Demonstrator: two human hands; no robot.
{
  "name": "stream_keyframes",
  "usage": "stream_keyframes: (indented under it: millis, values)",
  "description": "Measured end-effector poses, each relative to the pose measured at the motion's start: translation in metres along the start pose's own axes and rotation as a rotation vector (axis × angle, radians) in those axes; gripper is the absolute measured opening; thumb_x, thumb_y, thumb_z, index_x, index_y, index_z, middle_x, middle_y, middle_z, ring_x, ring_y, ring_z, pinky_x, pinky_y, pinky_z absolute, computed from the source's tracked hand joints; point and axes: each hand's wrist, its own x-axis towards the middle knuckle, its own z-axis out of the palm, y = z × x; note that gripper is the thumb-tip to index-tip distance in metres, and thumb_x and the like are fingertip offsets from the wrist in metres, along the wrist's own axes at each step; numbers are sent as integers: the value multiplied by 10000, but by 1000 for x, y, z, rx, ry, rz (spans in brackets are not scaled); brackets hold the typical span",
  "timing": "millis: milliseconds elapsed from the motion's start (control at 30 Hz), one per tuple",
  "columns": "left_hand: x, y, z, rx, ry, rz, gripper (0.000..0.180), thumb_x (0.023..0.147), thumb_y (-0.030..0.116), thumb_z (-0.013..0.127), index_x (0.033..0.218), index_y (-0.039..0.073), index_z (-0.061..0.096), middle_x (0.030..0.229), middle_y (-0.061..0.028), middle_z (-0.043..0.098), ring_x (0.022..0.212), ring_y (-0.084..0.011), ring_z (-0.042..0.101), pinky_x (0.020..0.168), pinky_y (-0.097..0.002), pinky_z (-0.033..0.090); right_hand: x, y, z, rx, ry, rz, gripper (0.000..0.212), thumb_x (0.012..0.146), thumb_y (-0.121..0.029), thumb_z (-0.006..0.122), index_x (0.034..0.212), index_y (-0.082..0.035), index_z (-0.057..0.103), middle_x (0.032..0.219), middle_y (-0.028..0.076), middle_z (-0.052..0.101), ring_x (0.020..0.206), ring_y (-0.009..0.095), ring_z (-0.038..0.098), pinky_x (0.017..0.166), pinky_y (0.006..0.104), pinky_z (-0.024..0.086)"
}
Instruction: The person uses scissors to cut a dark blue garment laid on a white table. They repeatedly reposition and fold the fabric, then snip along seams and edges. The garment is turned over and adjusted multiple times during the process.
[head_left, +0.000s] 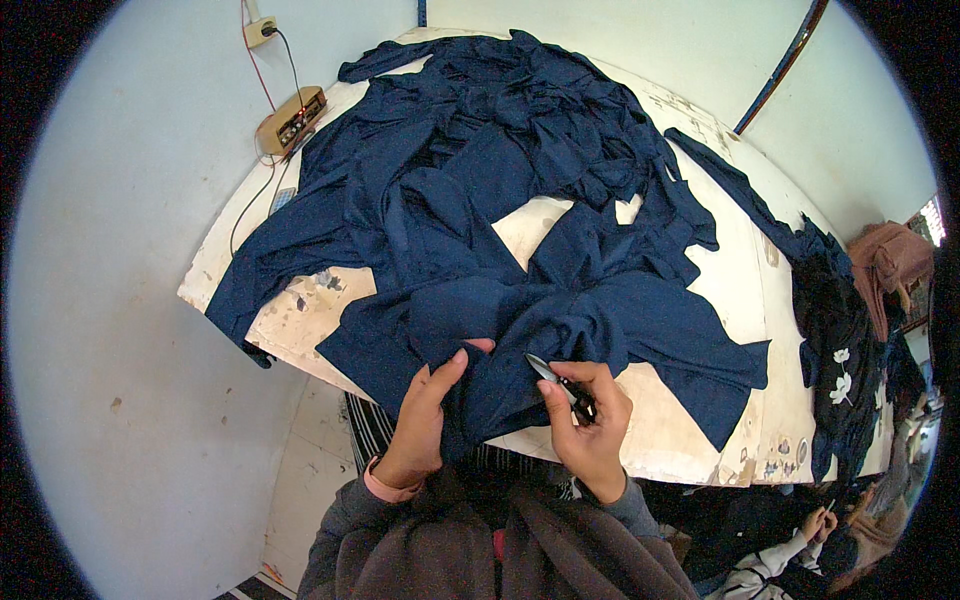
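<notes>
My left hand [425, 415] grips a fold of dark navy blue cloth [500, 330] at the near edge of a white worn table [730, 300]. My right hand [590, 420] holds small thread snips [560, 383], their metal blades pointing up-left at the cloth beside my left thumb. The cloth in hand belongs to a big heap of navy garment pieces [480, 150] spread over most of the table.
A tan box with small lights [291, 118] and cables sits at the table's far left corner by a wall socket [259, 31]. Dark cloth with white flowers [840, 370] hangs at the right edge. Another person's hand [815, 522] works at lower right.
</notes>
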Motion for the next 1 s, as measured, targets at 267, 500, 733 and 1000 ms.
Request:
stream_keyframes:
  millis: [267, 500, 733, 1000]
  values:
    - [-8, 13, 3, 895, -365, 512, 427, 839, -7, 678, 1254, 83, 636, 1284, -80, 688, 1053, -217, 697, 888, -340, 534, 26, 6, -34, 45, -242, -241, 134, 738, 23, 719, 861, -29, 741, 772, 27, 687, 641, 148, 573, 616, 299, 432]
    - [29, 29, -47, 1609, 68, 927, 453, 703, -10, 617, 1126, 109, 727, 1235, -65, 734, 1123, -299, 687, 967, -422, 501, 18, 16, -82, -6, 731, -533, 258, 742, -260, 710, 932, -92, 754, 692, 28, 597, 617, 174, 530, 583, 351, 391]
    - [-7, 86, -80, 973, 36, 967, 424, 738, -40, 734, 1129, 74, 618, 1030, -40, 716, 971, -205, 678, 927, -317, 486, 26, 23, -125, 82, 965, -279, 107, 906, -96, 637, 960, -15, 683, 906, 34, 646, 845, 133, 587, 771, 292, 459]
    - [10, 100, -92, 790, 306, 327, 234, 902, -3, 743, 1070, 50, 589, 798, -82, 740, 681, -87, 661, 598, -197, 476, 44, 77, -65, 125, 207, 281, 213, 943, -137, 754, 814, -63, 601, 746, -78, 514, 687, 26, 391, 602, 224, 283]
